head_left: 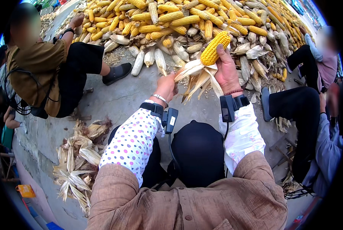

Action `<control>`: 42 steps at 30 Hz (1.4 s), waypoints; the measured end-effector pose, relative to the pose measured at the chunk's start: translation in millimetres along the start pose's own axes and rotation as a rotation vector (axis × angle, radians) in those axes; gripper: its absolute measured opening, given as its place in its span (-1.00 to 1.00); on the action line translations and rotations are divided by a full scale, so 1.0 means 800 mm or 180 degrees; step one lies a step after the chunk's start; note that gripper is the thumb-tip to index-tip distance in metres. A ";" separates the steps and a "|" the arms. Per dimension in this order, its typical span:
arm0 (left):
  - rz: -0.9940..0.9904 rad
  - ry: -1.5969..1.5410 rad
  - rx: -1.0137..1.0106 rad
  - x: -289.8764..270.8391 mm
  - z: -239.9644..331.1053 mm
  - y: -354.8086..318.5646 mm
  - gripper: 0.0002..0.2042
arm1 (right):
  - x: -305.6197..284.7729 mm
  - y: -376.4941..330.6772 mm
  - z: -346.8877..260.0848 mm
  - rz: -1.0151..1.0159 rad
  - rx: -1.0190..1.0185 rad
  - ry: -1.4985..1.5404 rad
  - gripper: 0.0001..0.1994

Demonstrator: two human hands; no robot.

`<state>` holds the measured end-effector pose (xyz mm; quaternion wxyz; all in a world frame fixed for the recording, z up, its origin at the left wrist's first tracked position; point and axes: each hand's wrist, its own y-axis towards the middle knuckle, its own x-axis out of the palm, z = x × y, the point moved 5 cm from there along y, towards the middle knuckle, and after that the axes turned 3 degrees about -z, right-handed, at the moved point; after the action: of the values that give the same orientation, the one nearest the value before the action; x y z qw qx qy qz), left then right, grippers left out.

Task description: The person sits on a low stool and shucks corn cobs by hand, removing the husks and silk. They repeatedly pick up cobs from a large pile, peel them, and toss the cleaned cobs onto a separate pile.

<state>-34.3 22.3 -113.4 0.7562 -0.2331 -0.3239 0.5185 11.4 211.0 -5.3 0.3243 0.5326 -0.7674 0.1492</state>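
My right hand (227,71) grips a yellow corn cob (215,48), held upright with its kernels bare. Pale dry husk leaves (198,74) hang from the cob's base. My left hand (166,86) pinches a strip of that husk, pulled out to the left. Both wrists carry black strapped devices over dotted white sleeve covers. A big heap of yellow cobs (171,17) lies on the concrete just beyond my hands, with unhusked pale ears (150,57) along its near edge.
A person in a brown shirt (45,73) sits at the left, one hand reaching into the heap. Another person (313,57) sits at the right, and a further person's legs (294,111) are beside me. Discarded husks (77,161) pile at my lower left.
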 end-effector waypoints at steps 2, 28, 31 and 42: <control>0.0026 0.0183 -0.0075 0.003 -0.008 0.005 -0.73 | 0.002 -0.002 -0.001 0.0033 -0.0081 -0.0401 -0.53; -0.0970 0.0139 0.1900 0.057 0.084 -0.070 -0.58 | -0.016 -0.023 0.067 -0.0835 0.0729 -0.3242 -0.55; -0.1458 0.0184 0.1547 0.060 0.085 -0.076 -0.49 | -0.020 -0.026 0.064 -0.0728 0.0380 -0.3423 -0.59; -0.2228 0.1554 -0.0346 0.054 0.052 -0.095 -0.52 | -0.013 -0.062 0.041 -0.1138 -0.1575 -0.4947 -0.88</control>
<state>-6.0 36.5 -21.9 0.9276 -0.2645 -0.2218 0.1426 47.8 180.3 -42.4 -0.1710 0.5110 -0.6871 -0.4873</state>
